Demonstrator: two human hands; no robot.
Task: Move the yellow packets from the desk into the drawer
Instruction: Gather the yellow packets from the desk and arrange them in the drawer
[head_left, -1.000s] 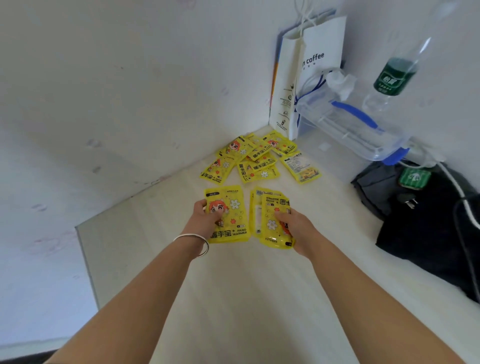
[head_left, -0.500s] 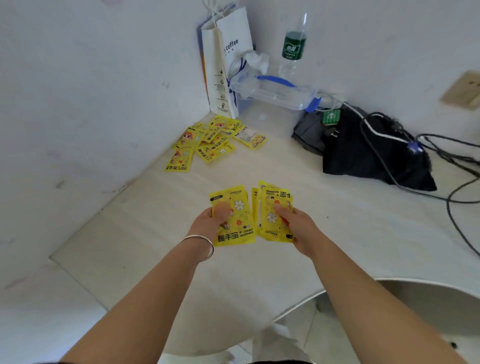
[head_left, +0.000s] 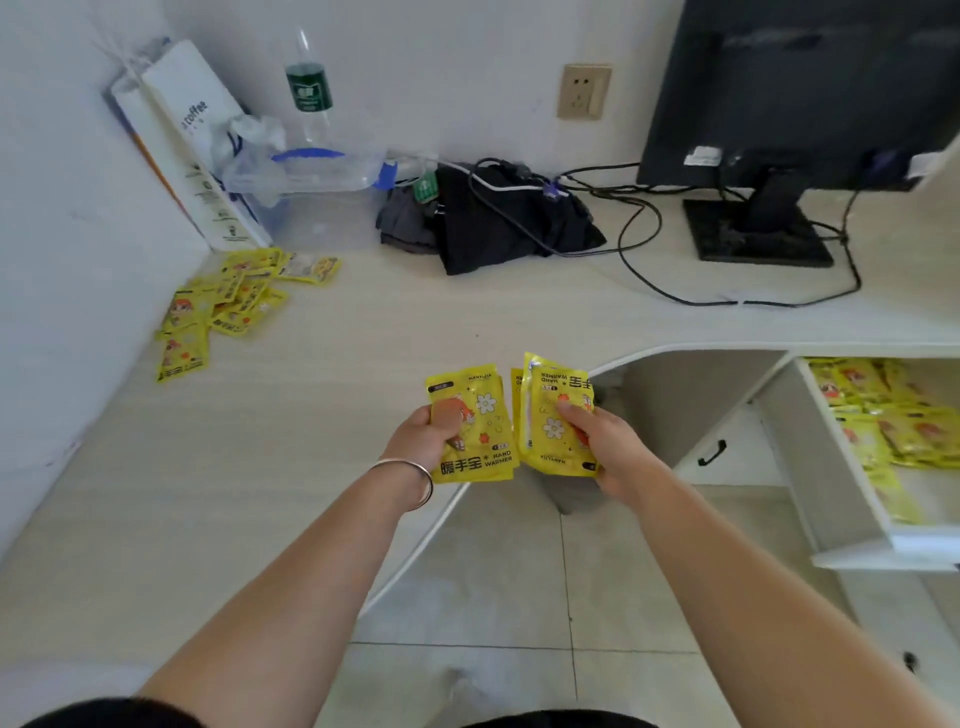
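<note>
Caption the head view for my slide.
Left hand and right hand hold packets; a pile lies on the desk, drawer open.

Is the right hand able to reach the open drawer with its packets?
Probably yes. The right hand grips yellow packets just past the desk edge, and the drawer stands open to its right with nothing in between. It would need to swing rightward first.
</note>
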